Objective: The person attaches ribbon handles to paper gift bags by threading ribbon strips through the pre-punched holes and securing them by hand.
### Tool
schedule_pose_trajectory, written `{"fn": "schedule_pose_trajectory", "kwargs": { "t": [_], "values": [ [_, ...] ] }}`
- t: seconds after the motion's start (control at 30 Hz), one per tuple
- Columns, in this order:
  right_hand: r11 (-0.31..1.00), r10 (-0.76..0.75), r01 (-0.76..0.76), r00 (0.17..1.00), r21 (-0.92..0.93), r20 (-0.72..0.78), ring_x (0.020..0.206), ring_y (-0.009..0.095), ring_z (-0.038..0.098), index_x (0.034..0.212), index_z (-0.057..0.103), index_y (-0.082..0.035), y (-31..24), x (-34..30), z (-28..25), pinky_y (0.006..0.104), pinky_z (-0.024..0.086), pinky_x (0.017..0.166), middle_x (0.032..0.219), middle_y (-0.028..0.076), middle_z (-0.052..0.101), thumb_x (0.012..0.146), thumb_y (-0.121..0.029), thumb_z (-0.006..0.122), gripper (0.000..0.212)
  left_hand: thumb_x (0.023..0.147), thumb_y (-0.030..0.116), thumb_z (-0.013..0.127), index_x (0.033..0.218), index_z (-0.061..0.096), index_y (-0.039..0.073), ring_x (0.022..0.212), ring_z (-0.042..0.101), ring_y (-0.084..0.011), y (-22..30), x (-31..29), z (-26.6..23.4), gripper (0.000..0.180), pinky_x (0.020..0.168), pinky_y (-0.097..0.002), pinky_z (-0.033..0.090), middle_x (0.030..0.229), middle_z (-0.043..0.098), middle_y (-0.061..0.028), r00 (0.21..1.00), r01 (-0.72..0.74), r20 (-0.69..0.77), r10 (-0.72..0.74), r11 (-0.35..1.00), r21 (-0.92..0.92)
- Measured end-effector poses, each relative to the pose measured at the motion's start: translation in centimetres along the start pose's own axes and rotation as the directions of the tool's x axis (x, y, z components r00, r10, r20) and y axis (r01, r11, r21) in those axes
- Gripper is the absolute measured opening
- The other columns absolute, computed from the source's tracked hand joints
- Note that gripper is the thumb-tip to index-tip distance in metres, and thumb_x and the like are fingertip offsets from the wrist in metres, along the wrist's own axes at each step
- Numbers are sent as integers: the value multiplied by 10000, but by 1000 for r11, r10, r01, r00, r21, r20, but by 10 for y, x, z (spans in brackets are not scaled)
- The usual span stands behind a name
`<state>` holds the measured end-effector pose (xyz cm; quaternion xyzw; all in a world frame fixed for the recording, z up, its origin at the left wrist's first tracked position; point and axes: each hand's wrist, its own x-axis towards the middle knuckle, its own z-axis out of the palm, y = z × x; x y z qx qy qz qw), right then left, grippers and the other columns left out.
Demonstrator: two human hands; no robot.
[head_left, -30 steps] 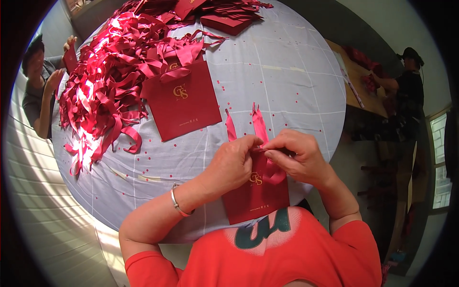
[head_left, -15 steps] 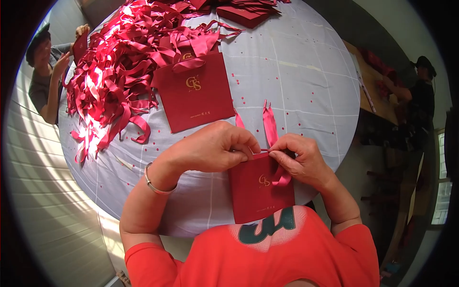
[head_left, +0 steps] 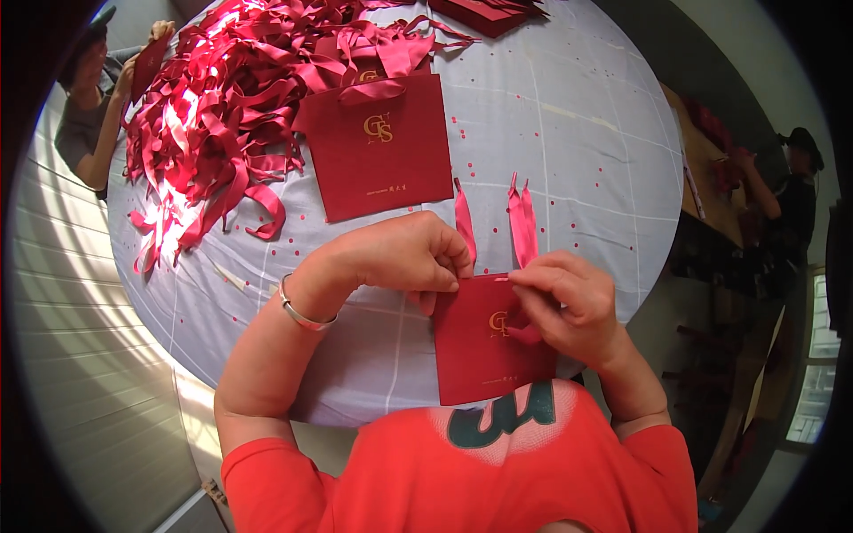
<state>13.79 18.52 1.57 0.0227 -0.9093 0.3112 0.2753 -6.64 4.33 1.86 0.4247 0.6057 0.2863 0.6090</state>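
A small dark red paper gift bag [head_left: 475,355] with gold print lies at the table's near edge, against my shirt. My left hand [head_left: 413,258] is closed at its upper left corner, thumb and fingers pinching the rim. At the top edge my right hand [head_left: 569,302] pinches the tip of a ribbon, which shows pale pink at the bag's mouth. Part of that ribbon hangs over the bag's front under my right fingers. Beyond the rim, two pink ribbon lengths [head_left: 522,226] stick out on the tablecloth. Inside the bag is hidden.
A larger red gift bag [head_left: 386,155] with a ribbon handle lies ahead. A big heap of red ribbons [head_left: 213,115] covers the far left of the round table [head_left: 613,231]. More red bags [head_left: 484,13] are stacked at the back. Two other people work at far left and far right.
My left hand has drawn left along the rim, away from my right hand. More of the bag's top edge and the pale ribbon tip now show. The whole view has shifted slightly.
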Motion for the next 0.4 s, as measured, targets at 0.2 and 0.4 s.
{"fn": "schedule_pose_trajectory", "kwargs": {
  "t": [0.2, 0.4],
  "values": [
    [999, -32, 36, 995, -31, 99, 619, 231, 638, 816, 682, -44, -9, 0, 13, 327, 511, 525, 736, 81, 647, 706, -24, 767, 141, 870, 55, 627, 886, 670, 0, 555, 617, -101, -6, 4, 2, 71, 530, -255, 468, 678, 643, -34, 999, -45, -25, 46, 998, 43],
    [996, -28, 36, 995, -87, 98, 616, 238, 644, 804, 680, -56, -11, 0, 17, 326, 521, 531, 737, 82, 654, 716, -28, 763, 125, 866, 68, 636, 894, 673, 0, 558, 614, -105, -9, 6, 2, 82, 530, -258, 464, 676, 644, -35, 998, -60, -17, 61, 998, 23]
  ]
}}
